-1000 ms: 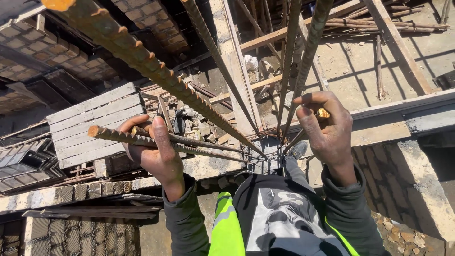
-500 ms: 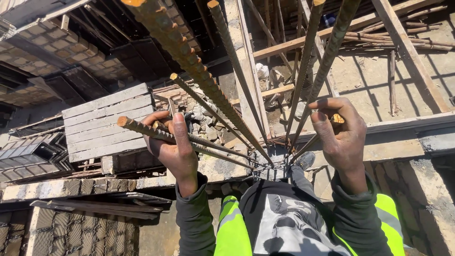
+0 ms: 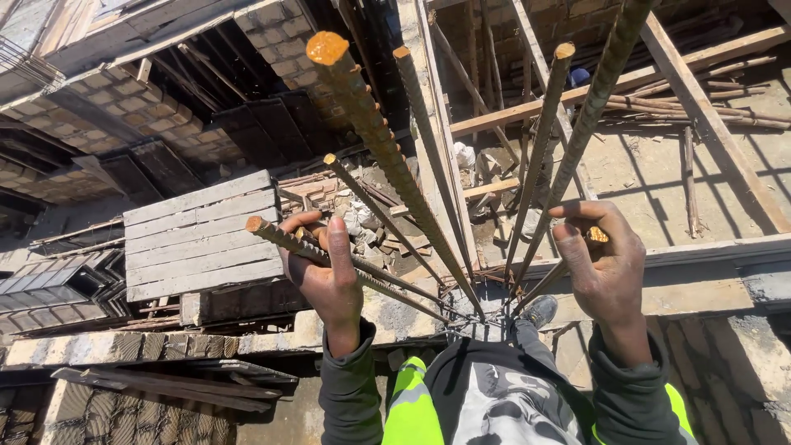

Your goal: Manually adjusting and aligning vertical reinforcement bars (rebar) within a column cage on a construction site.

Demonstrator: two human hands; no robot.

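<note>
- Left hand point(image 3: 328, 278) clenched around a ribbed, rusty rebar point(image 3: 284, 239), thumb raised along the back of the grip, fingers wrapped under the bar.
- That bar's long axis slanted: cut end up and to the left, just past the knuckles; the other end running down and right toward the cluster base point(image 3: 474, 317) near the person's shoe point(image 3: 540, 309).
- Right hand point(image 3: 606, 268) curled around a second bar point(image 3: 595, 236), its cut end showing orange between thumb and fingers; shaft sloping down and left to the same base.
- Four more bars standing free between and above the hands, fanning up toward the camera: thick nearest bar point(image 3: 375, 136) with its end high and left of centre, a thinner one point(image 3: 428, 140) just right of it, a short one point(image 3: 362, 198) lower beside the left hand, and a pair point(image 3: 568, 124) leaning up to the right.
- All bars converging at the bottom, spreading apart at the top.
- Far below on the left, a pale plank panel point(image 3: 198, 235) resting on brickwork point(image 3: 107, 107); rubble just right of it.
- Far right, a dusty concrete slab point(image 3: 659, 181) crossed by timber props point(image 3: 709, 107).
- Near edge of view: dark sleeves and a hi-vis vest point(image 3: 408, 404).
</note>
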